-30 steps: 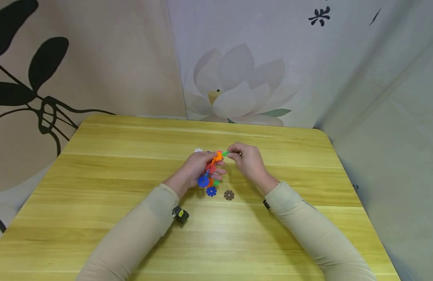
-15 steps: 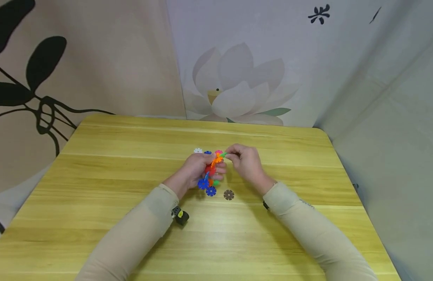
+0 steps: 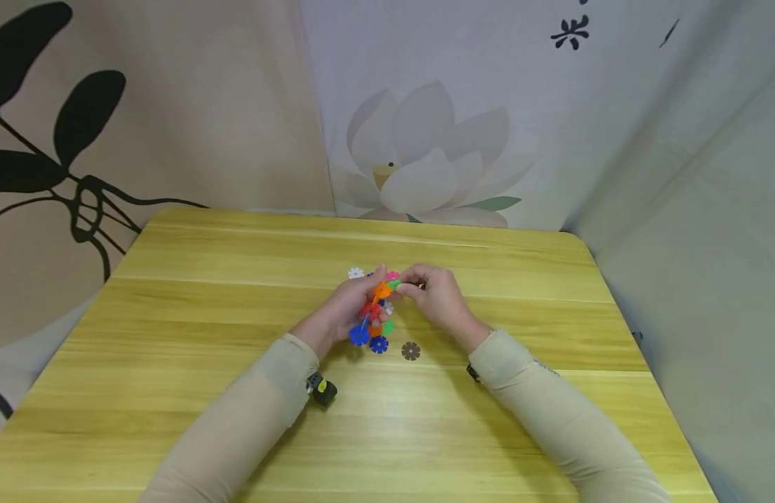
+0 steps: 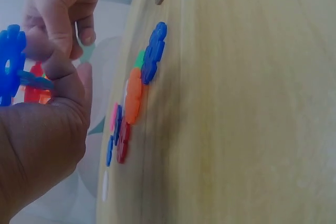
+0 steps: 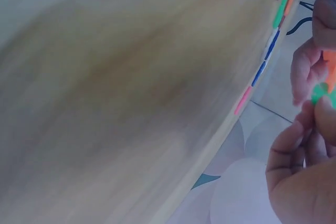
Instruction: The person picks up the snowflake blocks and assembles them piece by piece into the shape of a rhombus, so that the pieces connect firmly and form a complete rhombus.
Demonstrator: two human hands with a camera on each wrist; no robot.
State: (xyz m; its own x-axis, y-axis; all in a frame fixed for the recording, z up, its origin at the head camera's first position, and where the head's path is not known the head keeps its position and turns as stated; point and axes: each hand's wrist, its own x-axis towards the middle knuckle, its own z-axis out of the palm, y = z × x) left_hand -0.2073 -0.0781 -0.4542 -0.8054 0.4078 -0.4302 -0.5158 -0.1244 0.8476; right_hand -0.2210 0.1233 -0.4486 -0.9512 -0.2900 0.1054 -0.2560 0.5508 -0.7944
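My left hand [image 3: 344, 309] holds a short chain of interlocked notched plastic snowflake discs above the table. An orange disc [image 3: 382, 290] forms its upper end, with a red disc [image 3: 370, 310] below it and a blue disc [image 3: 358, 336] lowest. Thumb and fingers of my right hand [image 3: 439, 297] pinch a green disc [image 5: 320, 93] right at the orange one's edge. The left wrist view shows the blue disc [image 4: 9, 64] upright at the near end, joined to a lighter blue piece [image 4: 35, 80]. Part of the chain hides behind the left fingers.
Loose discs lie on the wooden table [image 3: 519, 419] beneath and around the hands. Among them are a brown disc [image 3: 410, 351], a dark blue disc [image 3: 379, 344], a white disc [image 3: 356, 273] and a pink disc [image 5: 243, 100]. A patterned curtain [image 3: 236, 105] hangs behind.
The orange end of the chain and the green disc have shifted left and slightly down. My right hand has come closer to the left one; its pinch on the green disc continues.
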